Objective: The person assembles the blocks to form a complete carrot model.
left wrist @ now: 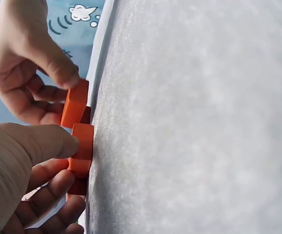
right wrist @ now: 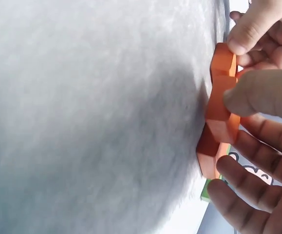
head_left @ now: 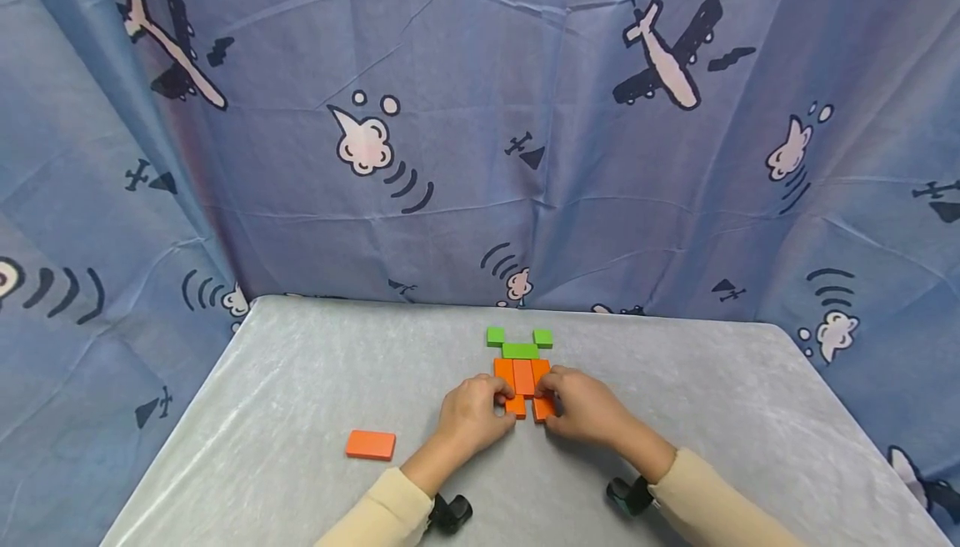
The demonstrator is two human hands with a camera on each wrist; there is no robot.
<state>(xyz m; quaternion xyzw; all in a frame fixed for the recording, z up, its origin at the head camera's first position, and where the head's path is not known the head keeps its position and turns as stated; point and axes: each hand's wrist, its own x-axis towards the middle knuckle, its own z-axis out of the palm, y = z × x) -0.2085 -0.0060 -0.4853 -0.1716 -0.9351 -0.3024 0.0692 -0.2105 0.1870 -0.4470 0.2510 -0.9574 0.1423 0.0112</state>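
Observation:
Flat blocks form a figure on the table. Three upright orange blocks (head_left: 523,377) lie side by side, below a green bar (head_left: 520,351) with a small green block (head_left: 496,336) and another green block (head_left: 543,338) at its upper corners. Below the orange row, my left hand (head_left: 474,407) pinches a lower-left orange block (left wrist: 84,141) between thumb and fingers. Opposite it, my right hand (head_left: 588,405) pinches the lower-right orange block (right wrist: 220,100), which sits slightly slanted. A narrow gap separates these two lower blocks in the head view. Fingertips hide parts of the outer orange blocks.
A loose orange block (head_left: 371,444) lies to the left of my left forearm. A pale cloth covers the table (head_left: 315,380). Behind it hangs a blue curtain (head_left: 450,263) with airplane prints. A black wrist camera (head_left: 452,515) shows under the left wrist, with another camera (head_left: 628,497) under the right.

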